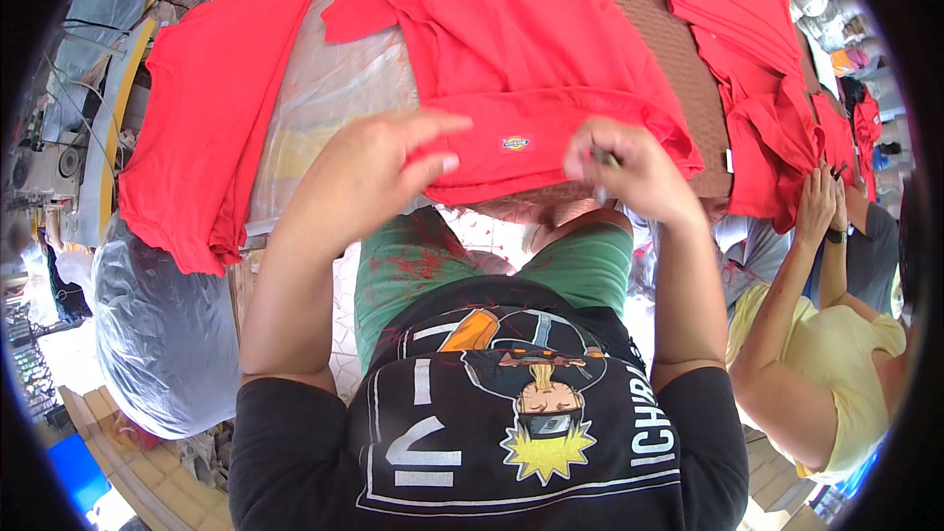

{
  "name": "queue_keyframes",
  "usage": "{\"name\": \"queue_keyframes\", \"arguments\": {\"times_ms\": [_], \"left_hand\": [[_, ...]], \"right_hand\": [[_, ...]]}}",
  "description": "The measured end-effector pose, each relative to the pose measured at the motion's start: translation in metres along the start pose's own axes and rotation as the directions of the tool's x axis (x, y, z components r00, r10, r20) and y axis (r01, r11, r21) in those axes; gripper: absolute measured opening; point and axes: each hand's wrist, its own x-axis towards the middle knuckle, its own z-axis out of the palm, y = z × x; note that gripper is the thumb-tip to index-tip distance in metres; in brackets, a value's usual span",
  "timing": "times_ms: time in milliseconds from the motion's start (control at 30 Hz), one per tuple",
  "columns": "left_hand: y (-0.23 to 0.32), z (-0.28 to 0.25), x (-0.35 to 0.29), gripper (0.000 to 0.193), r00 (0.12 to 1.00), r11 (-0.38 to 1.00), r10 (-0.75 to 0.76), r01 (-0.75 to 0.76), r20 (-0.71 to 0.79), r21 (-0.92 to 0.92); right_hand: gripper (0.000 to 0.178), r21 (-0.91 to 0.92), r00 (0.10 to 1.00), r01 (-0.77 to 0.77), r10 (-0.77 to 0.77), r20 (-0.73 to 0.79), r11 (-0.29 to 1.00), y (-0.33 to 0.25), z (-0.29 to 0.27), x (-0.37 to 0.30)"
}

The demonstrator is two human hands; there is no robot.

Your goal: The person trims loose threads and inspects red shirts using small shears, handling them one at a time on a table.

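Observation:
A red T-shirt point(521, 29) lies spread before me, its near edge folded up to show a band with a small woven label point(514, 144). My left hand point(398, 162) is over the left end of this band, thumb and forefinger apart, holding nothing. I cannot tell whether its fingertips touch the cloth. At the band's right end, my right hand point(629, 169) is closed around small dark thread snips point(603, 157), mostly hidden by the fingers. A bright metal tip points down toward me, beside the shirt's near edge.
Another red garment point(221, 108) hangs off the left side over clear plastic sheeting point(339, 103). More red garments point(752, 69) lie on the brown table cover point(669, 49). A co-worker in yellow point(816, 354) handles red cloth at right. A plastic-wrapped bundle point(162, 334) stands at left.

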Motion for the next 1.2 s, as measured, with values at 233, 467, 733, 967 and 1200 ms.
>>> {"name": "queue_keyframes", "arguments": {"times_ms": [233, 467, 733, 967, 1200], "left_hand": [[-0.053, 0.043, 0.031, 0.03, 0.858, 0.961, -0.108, -0.038, -0.501, -0.273], [-0.131, -0.127, -0.009, 0.036, -0.132, 0.638, -0.68, -0.591, -0.722, -0.494], [-0.071, -0.003, 0.024, 0.043, 0.702, 0.947, -0.292, 0.116, -0.65, -0.299], [-0.052, 0.078, 0.035, 0.038, 0.952, 0.967, -0.175, 0.214, -0.252, 0.137], [-0.049, 0.014, 0.043, 0.019, 0.874, 0.961, -0.255, 0.182, -0.414, -0.207]], "right_hand": [[0.058, 0.237, 0.983, 0.186, -0.18, -0.048, 0.954, -0.048, -0.024, -0.031], [0.044, 0.336, 0.98, 0.194, -0.171, -0.097, 0.921, -0.038, -0.065, -0.038], [0.027, 0.053, 0.795, -0.184, 0.18, -0.58, 0.982, 0.029, -0.104, 0.092], [0.03, 0.203, 0.756, -0.202, 0.284, -0.59, 0.958, 0.114, -0.146, 0.218], [0.028, 0.271, 0.646, 0.313, 0.005, -0.764, 0.91, 0.022, -0.185, 0.206]]}}
